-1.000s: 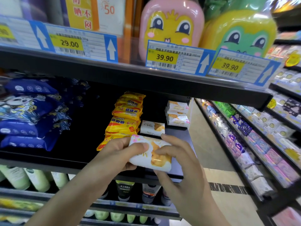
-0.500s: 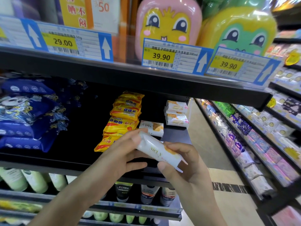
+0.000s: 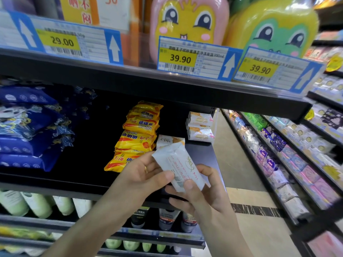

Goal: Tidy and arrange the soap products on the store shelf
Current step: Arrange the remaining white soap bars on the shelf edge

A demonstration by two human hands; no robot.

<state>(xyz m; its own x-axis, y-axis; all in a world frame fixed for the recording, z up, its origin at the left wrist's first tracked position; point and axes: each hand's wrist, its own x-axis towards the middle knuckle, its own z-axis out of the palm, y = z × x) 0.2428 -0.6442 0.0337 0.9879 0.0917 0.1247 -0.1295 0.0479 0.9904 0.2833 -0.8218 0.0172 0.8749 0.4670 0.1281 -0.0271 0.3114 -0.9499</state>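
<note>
Item in hand: white wrapped soap bar (image 3: 179, 168), held tilted, printed back and barcode facing up, front design turned away.
Left hand (image 3: 143, 176): gripped the bar's near-left side, thumb pressed across the wrapper, fingers curled beneath.
Right hand (image 3: 202, 193): gripped the bar's lower end, thumb on the barcode face, fingers wrapped under.
Position of bar: held in the air in front of the shelf edge (image 3: 55, 186), not set down, just below and in front of a lone matching bar (image 3: 169, 141).
Lone matching bar: lay flat on the shelf just beyond the held bar, label reading upside down, touching the yellow stack's right side as far as could be judged.
Matching stack (image 3: 200, 127): found farther back and to the right of both hands, several bars piled, fairly square.
Yellow sulfur soap packets (image 3: 138, 138): stacked beyond the left hand, leaning and fanned out, lowest packet jutting forward.
Blue packs (image 3: 27, 127): piled well to the left of the left hand, loose and uneven.
Done so far: judged little; only the rear white stack appeared orderly.
Left to do: judged most of it; held bar to be placed face-out, lone bar turned and joined to its stack, yellow packets squared.
Shelf floor between piles: dark, detail not discernible.
</note>
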